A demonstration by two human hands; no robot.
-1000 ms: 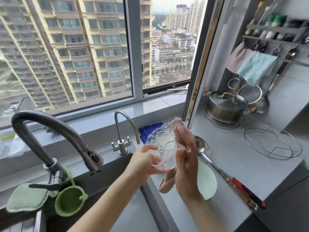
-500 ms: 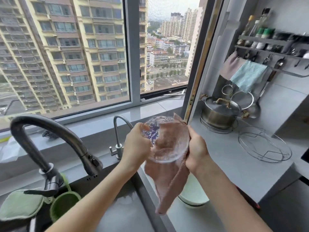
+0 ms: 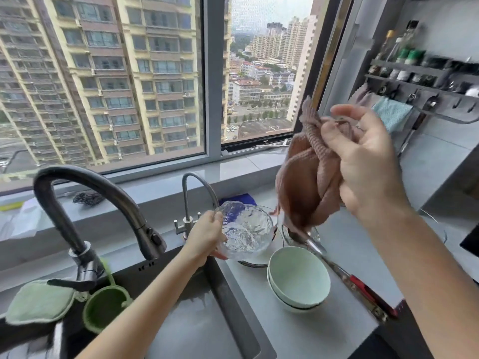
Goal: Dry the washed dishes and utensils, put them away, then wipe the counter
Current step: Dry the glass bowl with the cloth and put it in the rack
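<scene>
Left hand [image 3: 207,238] is gripping the glass dish [image 3: 245,233] at frame centre, fingers curled round its rim, low over the sink edge [image 3: 225,286]. Right hand [image 3: 368,161] is pinching the bunched pink cloth [image 3: 303,182] at upper right, apart from it. Risk: a wet one-handed hold slipping, with the dish striking the green bowls [image 3: 298,278].

Textured clear glass bowl [image 3: 245,230], ribbed pink cloth [image 3: 305,182], glossy ceramic bowls [image 3: 298,279], brushed metal faucet [image 3: 85,195].

Bowls [image 3: 298,277] on counter [image 3: 324,327], right of sink [image 3: 197,322].
</scene>
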